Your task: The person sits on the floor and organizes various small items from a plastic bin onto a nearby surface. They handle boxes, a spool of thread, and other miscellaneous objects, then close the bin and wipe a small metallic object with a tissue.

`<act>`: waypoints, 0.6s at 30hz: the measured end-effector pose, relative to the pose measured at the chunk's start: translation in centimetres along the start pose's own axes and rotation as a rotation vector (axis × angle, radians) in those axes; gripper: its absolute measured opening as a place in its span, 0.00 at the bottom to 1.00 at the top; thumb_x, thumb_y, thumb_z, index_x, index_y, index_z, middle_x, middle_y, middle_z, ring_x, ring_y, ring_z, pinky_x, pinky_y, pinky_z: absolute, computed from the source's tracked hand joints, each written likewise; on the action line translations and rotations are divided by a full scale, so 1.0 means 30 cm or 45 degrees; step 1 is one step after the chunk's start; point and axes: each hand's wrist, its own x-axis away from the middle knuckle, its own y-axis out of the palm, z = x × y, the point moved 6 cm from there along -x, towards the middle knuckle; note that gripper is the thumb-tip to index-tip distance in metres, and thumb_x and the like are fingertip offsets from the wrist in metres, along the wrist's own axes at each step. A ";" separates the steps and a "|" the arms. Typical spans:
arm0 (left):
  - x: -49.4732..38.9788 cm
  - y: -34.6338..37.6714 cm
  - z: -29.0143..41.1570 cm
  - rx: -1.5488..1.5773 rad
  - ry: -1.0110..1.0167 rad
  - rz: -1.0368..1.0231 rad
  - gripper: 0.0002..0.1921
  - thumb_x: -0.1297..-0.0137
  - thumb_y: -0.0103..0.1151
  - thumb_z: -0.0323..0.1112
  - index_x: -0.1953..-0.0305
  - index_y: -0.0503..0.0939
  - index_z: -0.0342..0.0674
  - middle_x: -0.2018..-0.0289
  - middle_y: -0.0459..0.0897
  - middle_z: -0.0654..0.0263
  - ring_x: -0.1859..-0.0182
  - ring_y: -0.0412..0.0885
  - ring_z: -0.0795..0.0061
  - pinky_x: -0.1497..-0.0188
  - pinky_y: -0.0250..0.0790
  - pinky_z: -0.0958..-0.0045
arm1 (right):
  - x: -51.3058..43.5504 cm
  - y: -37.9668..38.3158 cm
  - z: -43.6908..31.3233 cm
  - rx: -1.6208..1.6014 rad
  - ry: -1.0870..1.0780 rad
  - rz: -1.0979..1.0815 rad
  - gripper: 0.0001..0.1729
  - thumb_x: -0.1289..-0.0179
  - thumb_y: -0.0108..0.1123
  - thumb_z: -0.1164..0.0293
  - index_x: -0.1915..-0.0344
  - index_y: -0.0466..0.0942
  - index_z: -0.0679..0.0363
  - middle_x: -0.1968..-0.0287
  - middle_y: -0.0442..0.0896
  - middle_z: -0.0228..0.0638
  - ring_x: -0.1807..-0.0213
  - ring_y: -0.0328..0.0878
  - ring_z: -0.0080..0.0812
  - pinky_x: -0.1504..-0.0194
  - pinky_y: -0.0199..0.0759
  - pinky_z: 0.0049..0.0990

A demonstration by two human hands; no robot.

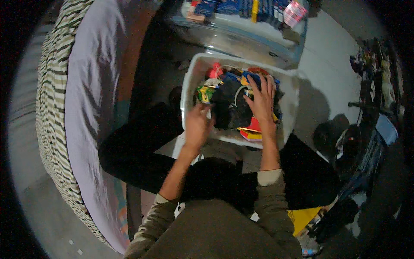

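A white plastic bin (288,106) full of mixed small items stands between my bent legs. My right hand (263,98) is over the right part of the pile, fingers spread, beside a pale curved cord or band (237,97). My left hand (198,124) is at the bin's near left side, blurred, with its fingers bent; whether it holds something is unclear. Close to its fingertips lies a green and yellow packet (205,93). Black material (223,108) fills the middle. A pink-red item (214,70) lies at the far left, and a red and yellow packet (250,131) at the near side.
Beyond the bin stands a clear plastic storage box (239,39) with blue boxes or books (229,7) on top. A bed with a lilac sheet (92,81) runs along the left. Several dark items (352,136), hard to make out, lie on the right.
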 end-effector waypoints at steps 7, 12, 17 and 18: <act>0.065 0.228 0.063 -0.055 0.129 -0.010 0.25 0.43 0.60 0.38 0.43 0.72 0.40 0.42 0.69 0.52 0.39 0.67 0.53 0.37 0.58 0.54 | 0.042 0.132 0.069 0.126 0.022 -0.157 0.50 0.56 0.74 0.67 0.32 0.59 0.43 0.28 0.51 0.41 0.28 0.47 0.48 0.33 0.51 0.46; 0.030 0.085 0.082 0.116 0.135 -0.006 0.24 0.45 0.61 0.37 0.46 0.74 0.36 0.44 0.70 0.51 0.41 0.69 0.52 0.40 0.63 0.58 | 0.038 0.139 0.087 0.037 -0.004 -0.262 0.45 0.53 0.73 0.70 0.34 0.63 0.48 0.33 0.57 0.45 0.31 0.54 0.49 0.36 0.57 0.43; -0.210 -0.206 -0.157 0.176 -0.415 0.566 0.11 0.44 0.60 0.34 0.63 0.77 0.35 0.64 0.76 0.52 0.61 0.75 0.50 0.60 0.70 0.56 | 0.026 0.065 0.102 0.026 -0.125 -0.233 0.34 0.47 0.68 0.71 0.38 0.67 0.56 0.35 0.61 0.49 0.34 0.58 0.52 0.36 0.57 0.43; -0.286 -0.199 -0.251 0.146 -0.463 0.696 0.08 0.43 0.58 0.33 0.66 0.75 0.35 0.64 0.76 0.52 0.62 0.75 0.50 0.60 0.70 0.55 | 0.020 0.051 0.106 0.052 -0.072 -0.217 0.32 0.45 0.67 0.71 0.39 0.68 0.57 0.35 0.62 0.49 0.34 0.59 0.53 0.36 0.56 0.43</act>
